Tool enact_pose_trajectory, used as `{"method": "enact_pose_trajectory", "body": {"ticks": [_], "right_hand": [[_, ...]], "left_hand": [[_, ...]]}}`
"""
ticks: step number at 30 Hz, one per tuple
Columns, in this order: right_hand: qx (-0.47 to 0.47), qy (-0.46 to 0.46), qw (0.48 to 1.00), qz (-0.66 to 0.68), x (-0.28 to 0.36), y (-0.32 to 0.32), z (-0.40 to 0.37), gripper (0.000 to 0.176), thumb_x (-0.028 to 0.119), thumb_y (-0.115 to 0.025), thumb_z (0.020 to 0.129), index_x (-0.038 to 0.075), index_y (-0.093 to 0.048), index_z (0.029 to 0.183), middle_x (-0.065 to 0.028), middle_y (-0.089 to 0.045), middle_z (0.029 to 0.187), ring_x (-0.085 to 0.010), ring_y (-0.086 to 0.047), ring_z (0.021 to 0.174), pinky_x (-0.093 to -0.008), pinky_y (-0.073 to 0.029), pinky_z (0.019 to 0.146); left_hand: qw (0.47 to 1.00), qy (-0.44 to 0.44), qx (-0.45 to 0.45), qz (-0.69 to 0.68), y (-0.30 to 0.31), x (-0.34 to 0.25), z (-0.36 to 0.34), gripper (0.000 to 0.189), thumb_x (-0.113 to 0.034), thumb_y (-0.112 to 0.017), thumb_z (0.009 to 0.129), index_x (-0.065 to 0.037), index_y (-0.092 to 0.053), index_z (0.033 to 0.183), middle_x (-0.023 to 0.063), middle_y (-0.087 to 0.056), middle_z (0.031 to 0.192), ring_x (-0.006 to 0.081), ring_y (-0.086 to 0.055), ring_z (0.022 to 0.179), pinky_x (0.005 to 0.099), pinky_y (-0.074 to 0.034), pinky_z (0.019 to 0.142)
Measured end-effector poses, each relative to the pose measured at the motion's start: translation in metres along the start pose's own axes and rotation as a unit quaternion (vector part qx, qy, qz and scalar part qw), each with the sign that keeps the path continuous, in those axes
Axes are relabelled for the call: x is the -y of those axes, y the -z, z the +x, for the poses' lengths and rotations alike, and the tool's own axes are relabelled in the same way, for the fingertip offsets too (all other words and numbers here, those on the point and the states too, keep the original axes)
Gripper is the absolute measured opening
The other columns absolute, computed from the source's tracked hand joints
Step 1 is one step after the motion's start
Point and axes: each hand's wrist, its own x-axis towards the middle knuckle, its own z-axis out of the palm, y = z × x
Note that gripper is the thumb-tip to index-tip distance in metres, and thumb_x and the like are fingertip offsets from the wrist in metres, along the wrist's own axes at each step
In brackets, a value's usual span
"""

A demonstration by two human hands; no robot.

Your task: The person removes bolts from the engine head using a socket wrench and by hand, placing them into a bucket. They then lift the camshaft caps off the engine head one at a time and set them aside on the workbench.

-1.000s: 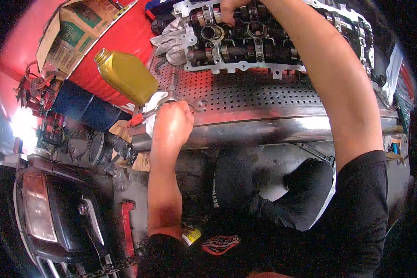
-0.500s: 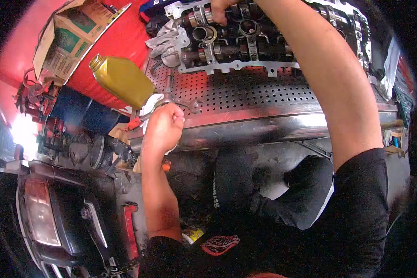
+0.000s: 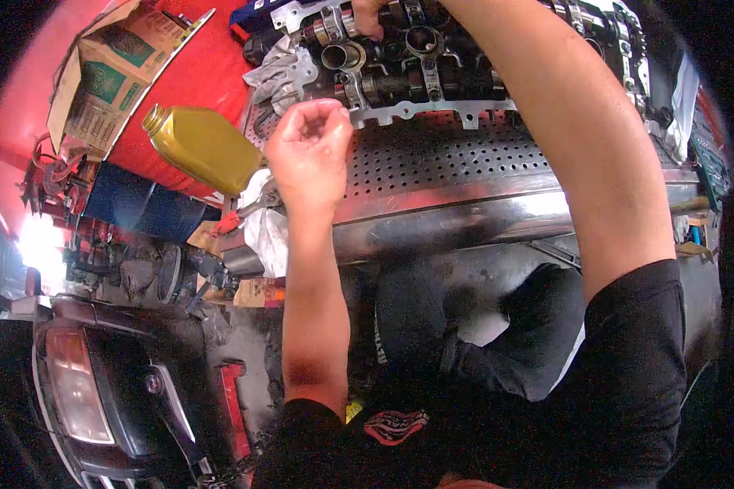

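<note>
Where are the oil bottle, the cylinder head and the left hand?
oil bottle [image 3: 204,151]: head view, body middle.
cylinder head [image 3: 432,105]: head view, near flange.
left hand [image 3: 308,151]: head view, its middle.

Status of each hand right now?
Left hand: fingers curled above the perforated metal tray, contents cannot be told.
Right hand: on the grey metal cylinder head, mostly cropped, grip cannot be told.

Single head-worn camera, fisheye, looks steeply down, close above cylinder head [image 3: 420,81] on workbench [image 3: 465,155].
</note>
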Motion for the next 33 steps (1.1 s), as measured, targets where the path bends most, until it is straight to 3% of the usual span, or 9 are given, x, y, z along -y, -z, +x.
{"method": "enact_pose_trajectory", "body": {"ticks": [9, 12, 15, 18, 23, 25, 29, 32, 33], "right_hand": [[0.013, 0.042, 0.999, -0.022, -0.006, 0.001, 0.011, 0.042, 0.025, -0.084, 0.058, 0.009, -0.077, 0.096, -0.0089, -0.072, 0.098, -0.0222, -0.067, 0.086, -0.0393, -0.054, 0.072], [0.010, 0.028, 0.998, -0.049, -0.001, 0.002, 0.011, 0.042, 0.025, -0.084, 0.058, 0.009, -0.077, 0.096, -0.0089, -0.072, 0.097, -0.0221, -0.067, 0.085, -0.0390, -0.054, 0.072], [0.013, 0.012, 0.999, -0.041, -0.003, 0.003, 0.010, 0.041, 0.025, -0.084, 0.058, 0.009, -0.076, 0.095, -0.0094, -0.071, 0.097, -0.0225, -0.067, 0.085, -0.0394, -0.054, 0.072], [0.022, 0.027, 0.999, -0.022, -0.004, 0.000, 0.013, 0.042, 0.025, -0.084, 0.058, 0.009, -0.076, 0.096, -0.0101, -0.071, 0.096, -0.0232, -0.067, 0.085, -0.0401, -0.054, 0.073], [-0.015, 0.012, 1.000, -0.018, 0.001, 0.001, -0.001, 0.045, 0.024, -0.085, 0.057, 0.008, -0.075, 0.097, -0.0104, -0.072, 0.096, -0.0234, -0.067, 0.084, -0.0399, -0.055, 0.074], [0.033, 0.018, 0.999, -0.007, -0.006, 0.002, 0.013, 0.048, 0.025, -0.085, 0.056, 0.007, -0.075, 0.100, -0.0108, -0.072, 0.099, -0.0239, -0.067, 0.085, -0.0402, -0.055, 0.074], [0.003, 0.012, 0.999, -0.053, 0.003, 0.001, 0.002, 0.052, 0.025, -0.084, 0.056, 0.007, -0.074, 0.103, -0.0109, -0.071, 0.100, -0.0243, -0.068, 0.086, -0.0405, -0.055, 0.074], [0.015, 0.015, 1.000, -0.021, 0.000, 0.002, 0.002, 0.053, 0.026, -0.084, 0.056, 0.006, -0.074, 0.104, -0.0116, -0.071, 0.101, -0.0247, -0.067, 0.088, -0.0406, -0.055, 0.075], [0.000, 0.012, 0.999, -0.032, 0.001, 0.003, 0.000, 0.053, 0.026, -0.084, 0.057, 0.006, -0.074, 0.105, -0.0113, -0.071, 0.101, -0.0244, -0.067, 0.089, -0.0405, -0.055, 0.076]], "left_hand": [[1.000, 0.020, 0.005, 0.012, -0.006, 0.002, -0.002, 0.015, -0.010, -0.077, 0.086, 0.000, -0.073, 0.095, 0.0019, -0.069, 0.083, 0.0061, -0.058, 0.067, 0.0229, -0.048, 0.061], [0.975, -0.003, -0.020, 0.220, -0.008, -0.007, -0.001, 0.015, -0.012, -0.078, 0.084, -0.001, -0.073, 0.093, 0.0047, -0.071, 0.083, 0.0084, -0.059, 0.064, 0.0262, -0.048, 0.059], [0.933, -0.129, -0.014, 0.335, -0.009, 0.005, -0.001, 0.013, -0.010, -0.077, 0.081, -0.002, -0.074, 0.091, 0.0077, -0.070, 0.082, 0.0151, -0.061, 0.066, 0.0313, -0.050, 0.064], [0.871, -0.307, -0.001, 0.384, -0.010, 0.006, 0.002, 0.017, -0.005, -0.073, 0.078, -0.001, -0.070, 0.094, 0.0138, -0.065, 0.085, 0.0325, -0.059, 0.084, 0.0423, -0.049, 0.078], [0.925, -0.191, 0.014, 0.327, -0.010, 0.002, -0.007, 0.019, -0.009, -0.074, 0.080, 0.000, -0.066, 0.095, 0.0138, -0.064, 0.090, 0.0324, -0.058, 0.088, 0.0444, -0.048, 0.079], [0.936, -0.103, -0.013, 0.338, -0.011, -0.002, -0.008, 0.019, -0.008, -0.074, 0.080, 0.000, -0.064, 0.093, 0.0142, -0.064, 0.092, 0.0331, -0.058, 0.088, 0.0454, -0.047, 0.078], [0.870, -0.319, -0.002, 0.376, -0.012, 0.016, 0.003, 0.017, -0.013, -0.073, 0.084, -0.002, -0.061, 0.091, 0.0129, -0.063, 0.081, 0.0344, -0.058, 0.079, 0.0454, -0.047, 0.073], [0.900, -0.305, -0.012, 0.311, -0.012, 0.019, 0.001, 0.016, -0.014, -0.073, 0.084, -0.004, -0.062, 0.090, 0.0118, -0.062, 0.078, 0.0345, -0.058, 0.078, 0.0454, -0.048, 0.070], [0.916, -0.247, -0.020, 0.316, -0.012, 0.016, 0.000, 0.016, -0.013, -0.073, 0.084, -0.004, -0.062, 0.090, 0.0118, -0.062, 0.080, 0.0345, -0.058, 0.079, 0.0454, -0.048, 0.070]]}}
